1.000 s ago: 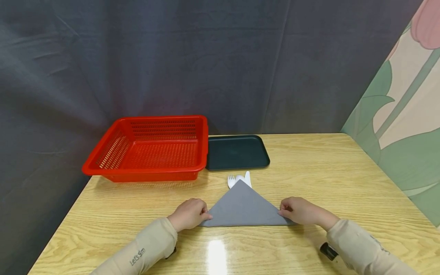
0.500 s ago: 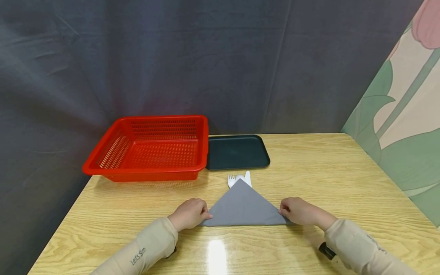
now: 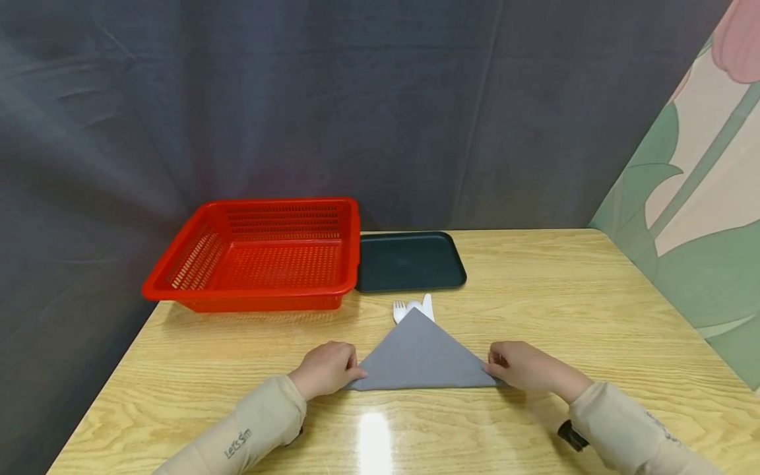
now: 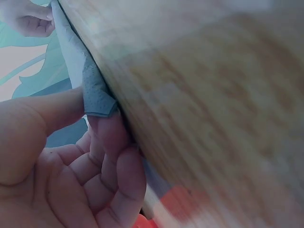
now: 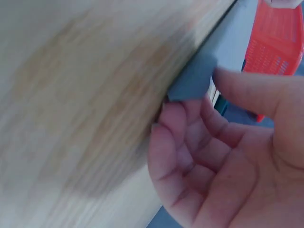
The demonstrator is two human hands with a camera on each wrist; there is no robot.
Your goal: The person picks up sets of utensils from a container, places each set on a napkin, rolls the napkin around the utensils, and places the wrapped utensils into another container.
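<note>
A grey napkin (image 3: 420,356), folded to a triangle, lies on the table with its peak pointing away from me. My left hand (image 3: 328,371) pinches its left corner between thumb and fingers; the left wrist view shows the folded corner (image 4: 99,100) there. At the other end my right hand (image 3: 522,367) pinches the right corner (image 5: 194,83). Past the peak stick out the tops of a white fork (image 3: 400,311), a rounded white piece (image 3: 414,306), likely a spoon, and a white knife (image 3: 428,306). The napkin hides their lower parts.
A red plastic basket (image 3: 273,300) stands at the back left of the wooden table (image 3: 552,284). To its right lies a dark green tray (image 3: 412,262), its left end behind the basket. A dark curtain (image 3: 332,99) hangs along the back edge.
My right hand has shifted very slightly to the right at its corner. The left hand keeps its place, and the napkin and cutlery look the same.
</note>
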